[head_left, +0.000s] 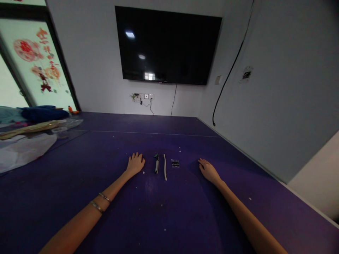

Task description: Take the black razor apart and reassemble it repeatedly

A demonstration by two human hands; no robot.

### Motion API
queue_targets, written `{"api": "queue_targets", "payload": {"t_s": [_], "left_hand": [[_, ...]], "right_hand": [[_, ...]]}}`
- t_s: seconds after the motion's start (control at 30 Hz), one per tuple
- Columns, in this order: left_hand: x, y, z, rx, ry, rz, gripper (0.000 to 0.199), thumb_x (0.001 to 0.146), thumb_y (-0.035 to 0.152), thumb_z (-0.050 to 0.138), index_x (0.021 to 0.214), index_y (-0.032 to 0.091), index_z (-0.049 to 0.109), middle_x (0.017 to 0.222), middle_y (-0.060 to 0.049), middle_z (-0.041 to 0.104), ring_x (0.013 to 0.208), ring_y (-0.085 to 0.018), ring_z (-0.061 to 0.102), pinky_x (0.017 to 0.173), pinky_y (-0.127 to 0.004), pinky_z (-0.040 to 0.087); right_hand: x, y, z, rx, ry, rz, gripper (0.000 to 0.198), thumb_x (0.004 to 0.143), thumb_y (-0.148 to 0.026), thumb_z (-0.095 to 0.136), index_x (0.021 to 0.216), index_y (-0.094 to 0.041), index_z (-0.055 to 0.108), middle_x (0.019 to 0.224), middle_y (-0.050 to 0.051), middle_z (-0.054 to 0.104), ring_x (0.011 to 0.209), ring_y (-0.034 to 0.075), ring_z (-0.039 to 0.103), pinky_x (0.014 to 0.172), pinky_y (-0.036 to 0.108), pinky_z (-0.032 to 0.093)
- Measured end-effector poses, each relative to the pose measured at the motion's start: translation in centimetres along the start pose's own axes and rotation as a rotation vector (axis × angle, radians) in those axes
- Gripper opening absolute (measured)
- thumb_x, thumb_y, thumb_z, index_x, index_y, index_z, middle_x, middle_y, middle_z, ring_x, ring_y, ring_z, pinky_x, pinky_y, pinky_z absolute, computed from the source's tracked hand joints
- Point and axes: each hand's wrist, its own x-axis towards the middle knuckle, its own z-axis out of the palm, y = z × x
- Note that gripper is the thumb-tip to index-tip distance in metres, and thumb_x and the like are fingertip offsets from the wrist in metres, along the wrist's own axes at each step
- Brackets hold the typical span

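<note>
My left hand (135, 164) lies flat on the purple tabletop (148, 215), fingers spread and holding nothing. Just right of it is a razor (156, 164) with a black and grey handle, its head pointing away from me. Beside the razor lies a slim, pale toothbrush (165, 167), roughly parallel to it. A small clear case (175, 163) with dark pieces inside sits right of the toothbrush. Farther right, my right hand (208, 170) rests palm down on the surface with its fingers stretched out, apart from all these items.
Plastic bags (26, 150) and a dark blue cloth (43, 113) are piled at the far left. An orange object (71, 110) stands near the back left edge. A black cable (227, 77) hangs along the right wall. A television (169, 46) is mounted ahead.
</note>
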Motion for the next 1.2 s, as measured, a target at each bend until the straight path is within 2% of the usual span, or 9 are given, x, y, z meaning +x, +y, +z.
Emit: {"api": "queue_targets", "payload": {"t_s": [0.43, 0.83, 0.97, 1.13, 1.2], "left_hand": [[-0.2, 0.1, -0.4, -0.013, -0.020, 0.006, 0.046, 0.089, 0.032, 0.031, 0.125, 0.011, 0.048, 0.133, -0.019, 0.045, 0.125, -0.034, 0.036, 0.099, -0.049, 0.029], [-0.2, 0.3, -0.3, 0.002, 0.012, 0.011, 0.043, 0.088, 0.031, 0.032, 0.122, 0.012, 0.051, 0.129, -0.018, 0.049, 0.122, -0.033, 0.039, 0.096, -0.049, 0.032], [-0.6, 0.7, -1.0, 0.006, 0.021, 0.009, 0.040, 0.087, 0.028, 0.033, 0.119, 0.011, 0.050, 0.124, -0.018, 0.052, 0.119, -0.031, 0.043, 0.094, -0.045, 0.034], [-0.8, 1.8, -2.8, 0.009, 0.103, -0.013, 0.034, 0.086, 0.028, 0.035, 0.107, 0.009, 0.054, 0.111, -0.020, 0.056, 0.111, -0.031, 0.047, 0.091, -0.044, 0.036], [-0.6, 2.5, -3.5, -0.043, 0.089, -0.004, 0.033, 0.086, 0.031, 0.035, 0.104, 0.011, 0.055, 0.109, -0.019, 0.056, 0.108, -0.031, 0.049, 0.091, -0.044, 0.037]], "right_hand": [[0.0, 0.3, 0.3, -0.044, 0.009, -0.013, 0.041, 0.086, -0.022, 0.036, 0.116, -0.006, 0.060, 0.125, 0.017, 0.055, 0.119, 0.024, 0.048, 0.102, 0.038, 0.036], [-0.2, 0.0, 0.1, -0.046, 0.016, 0.003, 0.041, 0.085, -0.021, 0.037, 0.114, -0.007, 0.061, 0.124, 0.017, 0.055, 0.118, 0.025, 0.050, 0.102, 0.039, 0.036], [-0.3, -0.2, -0.1, -0.011, 0.026, 0.019, 0.039, 0.084, -0.021, 0.039, 0.113, -0.009, 0.062, 0.124, 0.016, 0.056, 0.118, 0.025, 0.050, 0.102, 0.040, 0.036], [-0.2, -0.3, -0.3, -0.004, 0.022, 0.020, 0.039, 0.084, -0.021, 0.039, 0.113, -0.008, 0.062, 0.125, 0.017, 0.055, 0.118, 0.025, 0.049, 0.102, 0.039, 0.035], [-0.2, -0.3, -0.3, -0.007, 0.017, 0.024, 0.039, 0.084, -0.021, 0.039, 0.114, -0.008, 0.061, 0.125, 0.016, 0.055, 0.118, 0.025, 0.049, 0.102, 0.038, 0.036]]}}
